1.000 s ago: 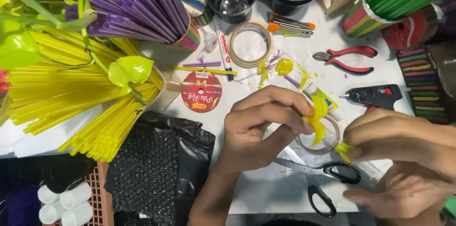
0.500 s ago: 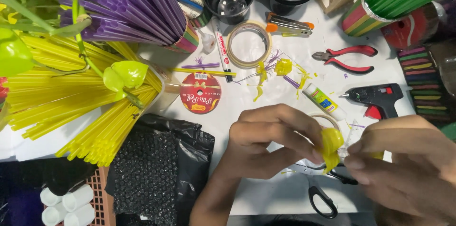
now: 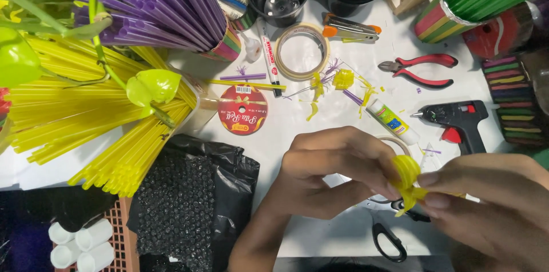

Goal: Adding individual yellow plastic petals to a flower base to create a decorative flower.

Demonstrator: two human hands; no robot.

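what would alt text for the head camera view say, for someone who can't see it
Seen from above, a left hand and right hand pinch a small looped yellow straw piece over a cluttered white table. Around them lie yellow straws, purple straws, a tape roll, red-handled pliers and a black glue gun.

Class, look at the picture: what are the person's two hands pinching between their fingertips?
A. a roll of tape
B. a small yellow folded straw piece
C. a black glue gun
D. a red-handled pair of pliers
B: the left hand and right hand meet on the yellow straw piece; the other tools lie on the table.
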